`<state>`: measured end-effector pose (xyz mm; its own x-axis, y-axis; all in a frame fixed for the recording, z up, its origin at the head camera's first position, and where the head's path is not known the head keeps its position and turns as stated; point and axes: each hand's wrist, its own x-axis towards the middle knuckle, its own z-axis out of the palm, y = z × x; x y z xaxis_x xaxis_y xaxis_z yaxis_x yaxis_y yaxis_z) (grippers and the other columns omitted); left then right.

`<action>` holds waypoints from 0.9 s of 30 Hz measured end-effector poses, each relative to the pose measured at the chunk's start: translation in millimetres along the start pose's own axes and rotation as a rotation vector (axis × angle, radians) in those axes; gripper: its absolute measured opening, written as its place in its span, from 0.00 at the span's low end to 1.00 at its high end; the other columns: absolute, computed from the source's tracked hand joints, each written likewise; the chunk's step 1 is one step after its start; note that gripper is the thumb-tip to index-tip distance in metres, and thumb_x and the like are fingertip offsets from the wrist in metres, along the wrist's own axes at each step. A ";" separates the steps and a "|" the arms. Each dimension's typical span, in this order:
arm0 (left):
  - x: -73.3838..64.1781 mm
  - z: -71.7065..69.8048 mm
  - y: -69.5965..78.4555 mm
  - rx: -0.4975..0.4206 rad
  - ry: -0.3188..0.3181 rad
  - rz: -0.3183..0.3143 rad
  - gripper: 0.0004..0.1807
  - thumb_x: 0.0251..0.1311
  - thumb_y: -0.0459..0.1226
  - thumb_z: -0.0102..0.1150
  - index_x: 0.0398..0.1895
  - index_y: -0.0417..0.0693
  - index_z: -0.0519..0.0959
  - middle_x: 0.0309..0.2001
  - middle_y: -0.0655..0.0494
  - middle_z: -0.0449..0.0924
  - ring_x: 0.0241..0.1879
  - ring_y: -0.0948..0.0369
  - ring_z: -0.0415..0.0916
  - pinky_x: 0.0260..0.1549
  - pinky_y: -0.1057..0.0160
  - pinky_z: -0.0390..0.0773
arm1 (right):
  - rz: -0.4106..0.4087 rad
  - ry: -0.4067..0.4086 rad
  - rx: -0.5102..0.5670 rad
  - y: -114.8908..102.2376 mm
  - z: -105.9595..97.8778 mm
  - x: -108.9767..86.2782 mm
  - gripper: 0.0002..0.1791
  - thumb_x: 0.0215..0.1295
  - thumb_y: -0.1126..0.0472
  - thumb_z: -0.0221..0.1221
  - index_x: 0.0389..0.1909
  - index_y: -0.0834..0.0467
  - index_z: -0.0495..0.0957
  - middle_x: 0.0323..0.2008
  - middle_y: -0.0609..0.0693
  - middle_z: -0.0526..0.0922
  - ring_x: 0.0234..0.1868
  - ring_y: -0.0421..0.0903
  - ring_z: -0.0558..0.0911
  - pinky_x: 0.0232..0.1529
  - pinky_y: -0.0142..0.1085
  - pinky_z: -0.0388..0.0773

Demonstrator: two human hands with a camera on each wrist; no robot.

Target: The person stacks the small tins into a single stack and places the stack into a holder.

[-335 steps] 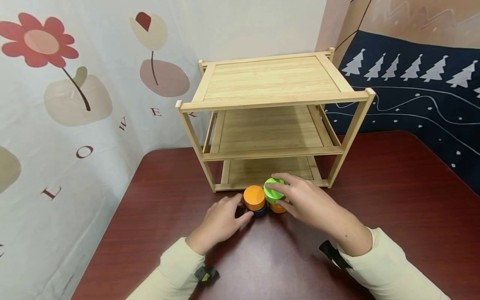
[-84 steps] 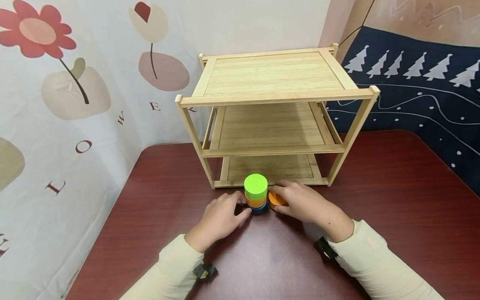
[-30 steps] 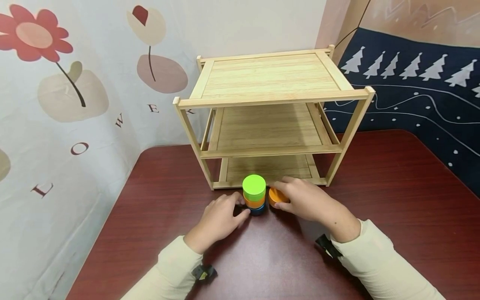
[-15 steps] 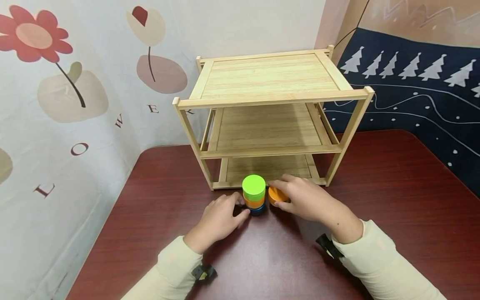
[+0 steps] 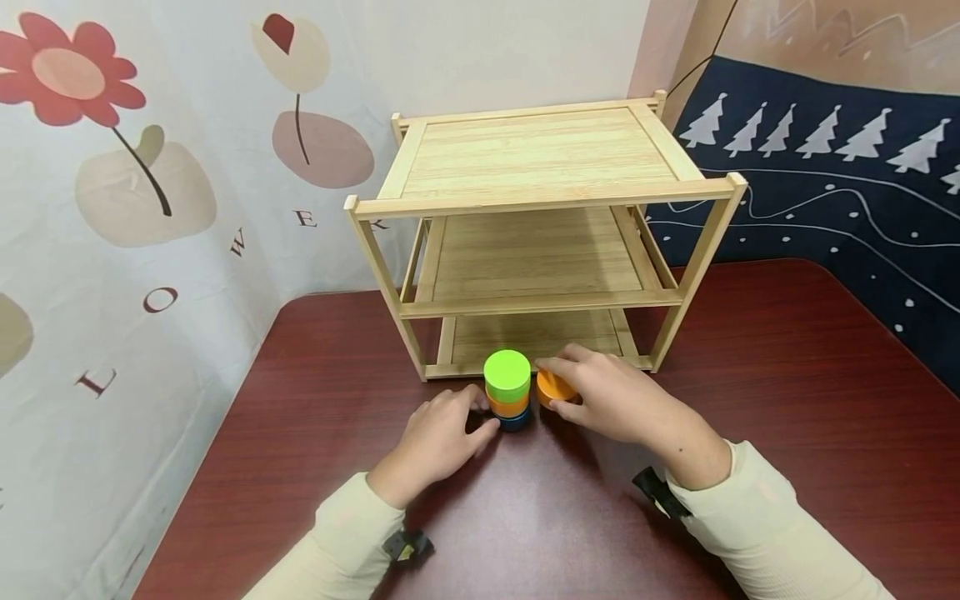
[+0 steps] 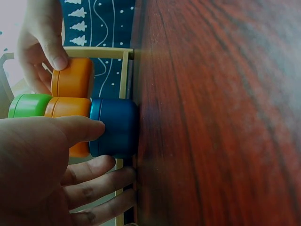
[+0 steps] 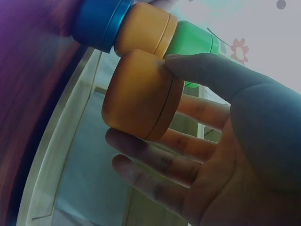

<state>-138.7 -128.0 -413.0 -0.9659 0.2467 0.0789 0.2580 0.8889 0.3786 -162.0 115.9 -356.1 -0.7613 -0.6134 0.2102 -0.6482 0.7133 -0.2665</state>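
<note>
A stack of three small round lidded tins stands before the wooden rack: a blue tin (image 6: pixel 117 127) at the bottom, an orange tin (image 5: pixel 510 407) in the middle, a green tin (image 5: pixel 507 375) on top. My left hand (image 5: pixel 442 442) holds the blue tin from the left, thumb on the near side and fingers behind it. With thumb and fingers, my right hand (image 5: pixel 618 400) grips a second orange tin (image 7: pixel 138 96) just right of the stack. That tin is raised off the table, level with the stack's middle tin in the left wrist view.
The three-tier wooden rack (image 5: pixel 540 202) stands right behind the stack, its lowest front rail close to the tins. Under everything lies a dark red table (image 5: pixel 517 533). Printed fabric (image 5: pixel 225 100) hangs behind and to the left.
The green tin, in my right hand in the oldest frame, now sits on top of the stack. My right hand has since gripped the second orange tin and raised it slightly. My left hand stays put.
</note>
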 end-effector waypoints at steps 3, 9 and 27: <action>-0.1 -0.1 0.2 0.000 -0.001 -0.002 0.14 0.61 0.52 0.64 0.43 0.57 0.79 0.41 0.61 0.83 0.47 0.56 0.81 0.46 0.47 0.78 | 0.005 -0.004 0.006 -0.8 -1.1 -0.1 0.25 0.61 0.57 0.69 0.59 0.57 0.79 0.47 0.53 0.83 0.37 0.45 0.84 0.39 0.40 0.82; -0.2 0.3 -0.2 0.000 -0.001 -0.002 0.14 0.61 0.52 0.64 0.43 0.57 0.79 0.41 0.61 0.83 0.47 0.56 0.81 0.46 0.47 0.78 | 0.009 -0.004 0.015 -2.0 -3.2 -0.6 0.26 0.61 0.58 0.68 0.60 0.58 0.79 0.48 0.54 0.82 0.38 0.45 0.84 0.40 0.40 0.82; 1.4 1.6 -1.6 -0.001 -0.003 0.005 0.14 0.61 0.52 0.64 0.43 0.57 0.80 0.42 0.61 0.83 0.47 0.57 0.81 0.45 0.49 0.78 | 0.007 0.038 0.003 -6.4 -7.9 -2.1 0.27 0.60 0.58 0.68 0.61 0.55 0.79 0.49 0.52 0.81 0.38 0.44 0.83 0.38 0.39 0.82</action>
<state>-140.4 -128.4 -415.1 -0.9646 0.2521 0.0779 0.2625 0.8871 0.3796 -156.3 115.4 -347.4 -0.7660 -0.5949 0.2437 -0.6427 0.7167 -0.2707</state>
